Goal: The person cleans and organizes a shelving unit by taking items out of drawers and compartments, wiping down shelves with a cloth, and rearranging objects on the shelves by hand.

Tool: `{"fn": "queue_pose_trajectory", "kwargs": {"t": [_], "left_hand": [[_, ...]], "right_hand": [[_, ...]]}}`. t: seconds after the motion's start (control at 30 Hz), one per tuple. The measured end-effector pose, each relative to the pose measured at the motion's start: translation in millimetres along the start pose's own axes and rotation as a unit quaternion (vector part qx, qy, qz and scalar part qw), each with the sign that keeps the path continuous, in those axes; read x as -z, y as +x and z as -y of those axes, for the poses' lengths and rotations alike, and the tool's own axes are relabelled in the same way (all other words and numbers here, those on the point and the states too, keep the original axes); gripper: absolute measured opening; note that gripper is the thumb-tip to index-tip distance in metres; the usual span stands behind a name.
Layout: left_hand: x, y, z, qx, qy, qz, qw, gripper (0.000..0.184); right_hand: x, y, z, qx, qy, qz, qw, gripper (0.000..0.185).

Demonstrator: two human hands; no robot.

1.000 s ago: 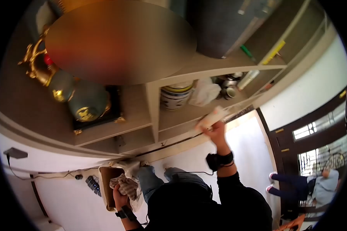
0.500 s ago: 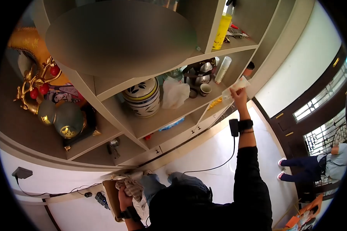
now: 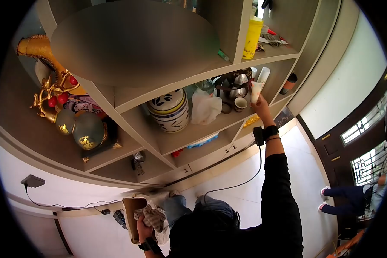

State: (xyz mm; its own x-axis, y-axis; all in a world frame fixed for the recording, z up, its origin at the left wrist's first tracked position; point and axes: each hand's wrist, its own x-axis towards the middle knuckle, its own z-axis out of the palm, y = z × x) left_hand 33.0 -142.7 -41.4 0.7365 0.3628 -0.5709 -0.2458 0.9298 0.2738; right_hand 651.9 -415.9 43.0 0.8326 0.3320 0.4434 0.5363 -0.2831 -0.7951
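Observation:
My right hand [image 3: 260, 107] reaches to the middle shelf with its fingers closed around a white tube [image 3: 256, 91]. The tube stands roughly upright near the shelf's front edge. Close to it are a small patterned cup [image 3: 240, 104], a silver pot [image 3: 238, 91] and a white cylinder [image 3: 264, 75]. Low down, my left hand [image 3: 144, 228] is closed on a checked grey-brown cloth [image 3: 152, 217]. The cloth lies against a cardboard box [image 3: 130, 220]; whether the hand also grips the box is hidden.
A striped lidded jar [image 3: 171, 112] and a crumpled plastic bag [image 3: 205, 107] share the shelf. Above stands a yellow container [image 3: 253, 38]; a dark cup [image 3: 289, 83] is at the right. A cable [image 3: 259, 170] hangs from my right wrist. Another person [image 3: 348, 198] stands by the door.
My right hand has brought the white tube from the shelf's right side leftward, and the tube is now more upright. My left hand stays at the cloth. The view has shifted slightly.

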Motion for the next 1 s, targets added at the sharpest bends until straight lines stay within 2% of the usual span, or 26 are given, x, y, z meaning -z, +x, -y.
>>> {"fn": "queue_pose_trajectory", "kwargs": {"t": [0.03,0.1,0.17,0.2,0.27,0.3,0.33,0.37,0.4,0.43,0.5,0.53,0.6,0.63,0.67,0.7,0.77,0.83,0.87,0.9,0.93,0.97,1.0], "left_hand": [[-13.2,-3.9,6.3,-0.054,0.134,-0.031,0.989,0.024],[-18.4,-4.0,8.9,-0.107,0.263,-0.062,0.957,0.023],[-6.0,0.3,2.9,-0.01,0.049,-0.087,0.995,0.023],[-4.9,0.2,1.9,-0.013,0.049,-0.088,0.995,0.023],[-3.8,1.7,1.4,-0.058,0.183,-0.032,0.981,0.026],[-3.0,3.0,1.6,-0.074,0.226,-0.015,0.971,0.027],[-3.0,7.5,3.4,-0.091,0.286,-0.045,0.953,0.027],[-21.0,3.4,4.9,-0.129,0.403,-0.042,0.905,0.028],[-39.2,-0.6,6.3,-0.168,0.512,-0.048,0.841,0.028],[-70.4,-12.1,7.0,-0.223,0.659,-0.019,0.718,0.029],[-60.7,1.0,2.6,-0.163,0.484,-0.031,0.859,0.028],[-55.6,7.3,0.5,-0.139,0.386,-0.047,0.911,0.027],[-74.2,5.2,-3.0,-0.144,0.401,-0.026,0.904,0.027],[-98.9,-0.8,0.9,-0.164,0.443,-0.011,0.881,0.027],[-112.6,-5.6,4.0,-0.213,0.552,-0.006,0.806,0.025],[-107.2,-4.5,4.0,-0.217,0.54,-0.018,0.813,0.026],[-108.3,-5.1,2.3,-0.231,0.588,-0.009,0.775,0.027],[-85.1,6.3,-0.6,-0.165,0.364,-0.028,0.916,0.019],[-88.7,5.7,2.4,-0.162,0.364,-0.023,0.917,0.015],[-94.6,3.3,7.8,-0.206,0.488,-0.004,0.848,0.014],[-100.6,0.9,13.3,-0.256,0.596,0.003,0.761,0.017],[-98.5,1.0,11.3,-0.258,0.595,-0.004,0.761,0.017],[-93.4,5.4,8.8,-0.199,0.468,-0.027,0.861,0.018]], "right_hand": [[-2.5,-7.3,0.4,-0.01,0.013,-0.015,1.0,0.037],[-5.2,-11.9,-5.0,-0.019,0.028,-0.03,0.999,0.037],[-8.1,-15.1,-11.7,-0.036,0.033,-0.051,0.997,0.034],[-8.1,-19.6,10.3,-0.035,0.036,-0.051,0.997,0.034],[-2.0,-38.4,67.5,0.08,-0.154,-0.115,0.978,0.029],[-2.8,-48.2,97.1,0.041,-0.04,-0.072,0.996,0.029],[-6.7,-58.1,130.0,0.001,0.075,-0.027,0.997,0.028],[-16.9,-69.4,171.0,-0.057,0.345,0.01,0.937,0.028],[-19.1,-78.1,201.4,-0.057,0.394,0.059,0.915,0.031],[-24.2,-86.1,215.3,-0.03,0.432,0.108,0.895,0.033],[-34.2,-101.5,253.6,-0.033,0.517,0.211,0.829,0.039],[-40.6,-107.6,273.1,-0.04,0.558,0.249,0.791,0.04],[-52.0,-115.4,293.2,-0.034,0.617,0.336,0.711,0.056],[-55.6,-118.1,301.0,-0.041,0.651,0.38,0.656,0.062],[-56.2,-120.5,310.1,-0.061,0.657,0.408,0.632,0.066],[-56.7,-122.1,318.6,-0.081,0.661,0.435,0.606,0.07],[-63.1,-123.5,328.3,-0.083,0.662,0.457,0.588,0.073],[-71.5,-129.1,336.0,-0.076,0.655,0.428,0.618,0.073],[-74.3,-130.5,339.0,-0.06,0.651,0.423,0.628,0.074],[-76.1,-132.1,344.4,-0.06,0.652,0.429,0.622,0.074],[-77.0,-134.2,351.1,-0.057,0.622,0.39,0.677,0.074],[-78.7,-135.8,355.1,-0.054,0.588,0.348,0.728,0.074],[-81.2,-136.6,356.2,-0.055,0.59,0.352,0.725,0.074]]}}
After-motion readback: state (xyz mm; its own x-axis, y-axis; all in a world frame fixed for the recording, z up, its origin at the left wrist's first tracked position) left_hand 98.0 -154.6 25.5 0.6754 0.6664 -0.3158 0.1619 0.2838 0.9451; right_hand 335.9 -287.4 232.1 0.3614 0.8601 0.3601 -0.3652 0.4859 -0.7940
